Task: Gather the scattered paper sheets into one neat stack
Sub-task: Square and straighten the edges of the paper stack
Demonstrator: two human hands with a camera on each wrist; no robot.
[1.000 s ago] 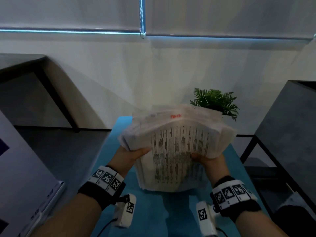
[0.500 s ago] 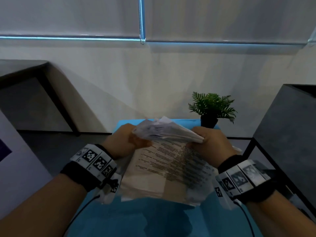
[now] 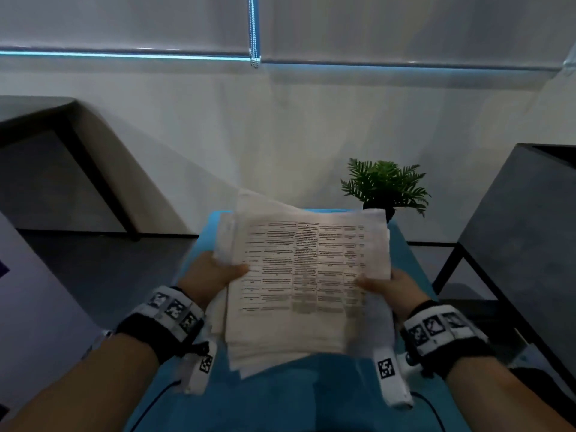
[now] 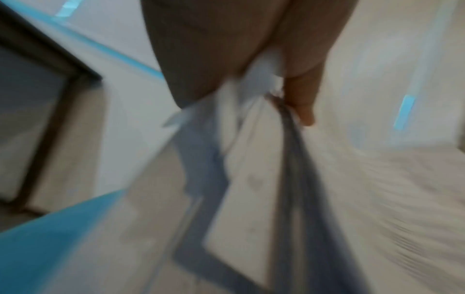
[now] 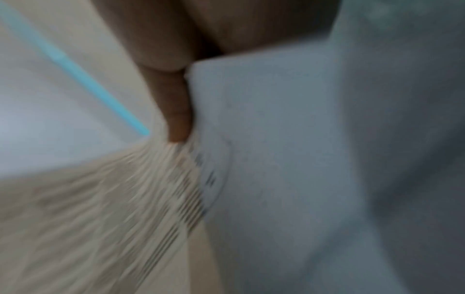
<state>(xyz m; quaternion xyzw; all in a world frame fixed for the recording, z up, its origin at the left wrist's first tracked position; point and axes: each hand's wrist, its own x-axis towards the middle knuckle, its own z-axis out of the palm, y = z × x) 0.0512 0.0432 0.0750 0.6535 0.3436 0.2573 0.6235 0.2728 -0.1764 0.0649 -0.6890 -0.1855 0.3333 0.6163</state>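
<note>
I am looking down through the head camera at both hands holding a bundle of paper sheets up over the blue table. The left hand is gripping the bundle's edge at nine o'clock, its thumb lying across the top printed page and the fingers going out of sight underneath. The right hand is gripping the opposite edge at three o'clock in the same way, thumb on top. The bundle is sitting at the centre of the view, its top page facing me with printed columns of text. The sheets are not squared: several edges are sticking out at six o'clock and along the nine o'clock side, and one corner is poking up at twelve o'clock.

Both wrist views are coming through blurred. In the left wrist view I am seeing the left hand's thumb pressing on paper; in the right wrist view a thumb is pressing on fanned paper edges.

A potted plant is standing on the table's far end at one o'clock, just behind the bundle.
</note>
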